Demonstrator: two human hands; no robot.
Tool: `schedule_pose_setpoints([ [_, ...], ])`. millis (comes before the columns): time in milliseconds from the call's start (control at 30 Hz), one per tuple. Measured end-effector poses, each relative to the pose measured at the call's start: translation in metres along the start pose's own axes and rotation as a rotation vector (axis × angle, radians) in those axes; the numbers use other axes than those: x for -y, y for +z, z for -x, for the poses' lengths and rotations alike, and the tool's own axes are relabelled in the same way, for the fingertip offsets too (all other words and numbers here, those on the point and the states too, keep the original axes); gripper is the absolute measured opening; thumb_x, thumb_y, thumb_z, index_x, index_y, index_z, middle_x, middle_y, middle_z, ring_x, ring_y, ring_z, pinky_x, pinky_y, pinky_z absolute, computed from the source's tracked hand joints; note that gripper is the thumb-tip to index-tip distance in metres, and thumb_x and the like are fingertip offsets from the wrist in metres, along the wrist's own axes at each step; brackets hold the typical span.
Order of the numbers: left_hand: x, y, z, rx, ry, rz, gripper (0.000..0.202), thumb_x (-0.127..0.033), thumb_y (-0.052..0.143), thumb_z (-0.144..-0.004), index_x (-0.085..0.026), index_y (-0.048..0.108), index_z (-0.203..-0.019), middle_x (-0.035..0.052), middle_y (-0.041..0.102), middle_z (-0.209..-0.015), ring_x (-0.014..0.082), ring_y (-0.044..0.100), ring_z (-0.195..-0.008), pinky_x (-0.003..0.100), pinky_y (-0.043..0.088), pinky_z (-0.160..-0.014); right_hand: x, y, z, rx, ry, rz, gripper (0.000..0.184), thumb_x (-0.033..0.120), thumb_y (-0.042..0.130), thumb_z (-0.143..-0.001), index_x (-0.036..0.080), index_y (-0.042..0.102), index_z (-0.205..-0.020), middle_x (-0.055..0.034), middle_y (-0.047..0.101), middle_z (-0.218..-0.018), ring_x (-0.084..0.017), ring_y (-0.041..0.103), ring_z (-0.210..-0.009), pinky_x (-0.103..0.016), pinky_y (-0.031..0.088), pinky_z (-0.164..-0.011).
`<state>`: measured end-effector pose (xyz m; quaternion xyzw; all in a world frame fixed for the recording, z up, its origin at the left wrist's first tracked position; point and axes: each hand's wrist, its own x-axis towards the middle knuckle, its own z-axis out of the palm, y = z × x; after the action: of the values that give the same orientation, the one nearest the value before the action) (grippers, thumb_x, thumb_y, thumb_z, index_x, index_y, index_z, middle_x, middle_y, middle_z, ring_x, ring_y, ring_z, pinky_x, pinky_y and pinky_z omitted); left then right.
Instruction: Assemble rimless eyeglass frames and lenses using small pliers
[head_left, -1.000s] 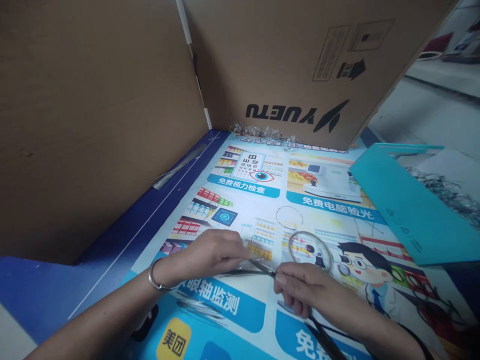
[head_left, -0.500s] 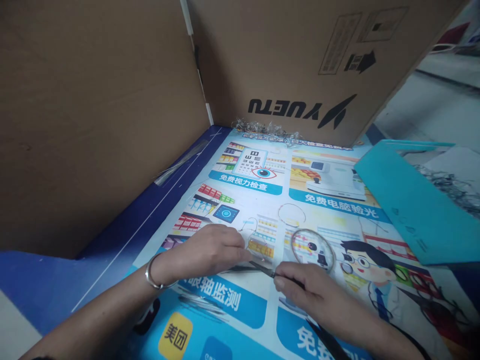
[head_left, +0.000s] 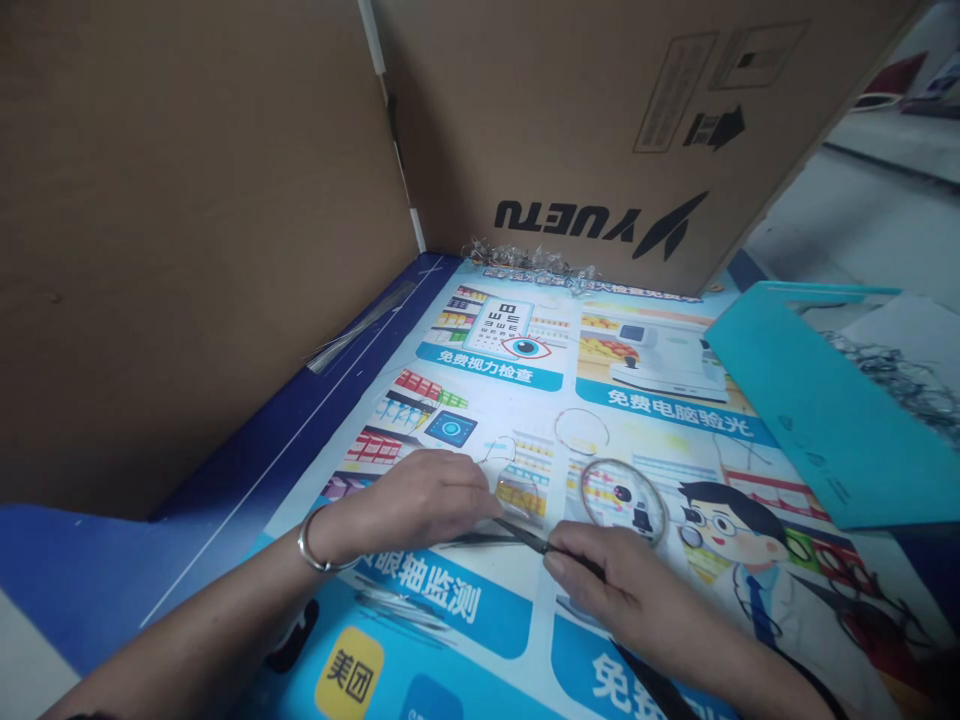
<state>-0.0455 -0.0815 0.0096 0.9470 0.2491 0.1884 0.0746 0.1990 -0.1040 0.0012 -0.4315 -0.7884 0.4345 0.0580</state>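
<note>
My left hand (head_left: 431,500), with a silver bangle (head_left: 309,540) at its wrist, is closed in a pinch. Its fingertips meet the tip of a dark, narrow-nosed tool (head_left: 525,535). What lies between these fingers is hidden. My right hand (head_left: 619,580) is wrapped around that tool, which looks like slim pliers; a dark handle (head_left: 652,685) sticks out below the palm. A thin wire loop (head_left: 501,445) shows just above my left fingers. Beyond my right hand lies a coiled ring of wire (head_left: 664,515) on the printed sheet (head_left: 480,410).
Two cardboard walls, one left (head_left: 187,250) and one at the back (head_left: 570,120), meet in a corner. Wire scraps (head_left: 532,260) lie along the back one. At right stands a turquoise box (head_left: 817,410) with tangled wire (head_left: 900,370). Thin strips (head_left: 360,325) lie by the left wall.
Both hands and the tool hold nearly the same pose. The whole view has shifted very slightly.
</note>
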Motion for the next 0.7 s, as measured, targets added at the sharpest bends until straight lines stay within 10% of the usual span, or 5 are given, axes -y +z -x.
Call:
schedule_pose_setpoints([
  [700,0.010,0.005,0.002,-0.068,-0.302,0.520,0.018,-0.020,0.048,-0.090,-0.016,0.063,-0.097,0.0057,0.066,-0.084,0.0117,0.060,-0.078,0.025,0.048,-0.070,-0.004,0.014,0.005,-0.112,-0.018,0.037,0.025,0.042,0.041,-0.090,0.021,0.052,-0.083,-0.0019,0.059,-0.080,-0.017,0.054,-0.075,-0.027,0.035,-0.064],
])
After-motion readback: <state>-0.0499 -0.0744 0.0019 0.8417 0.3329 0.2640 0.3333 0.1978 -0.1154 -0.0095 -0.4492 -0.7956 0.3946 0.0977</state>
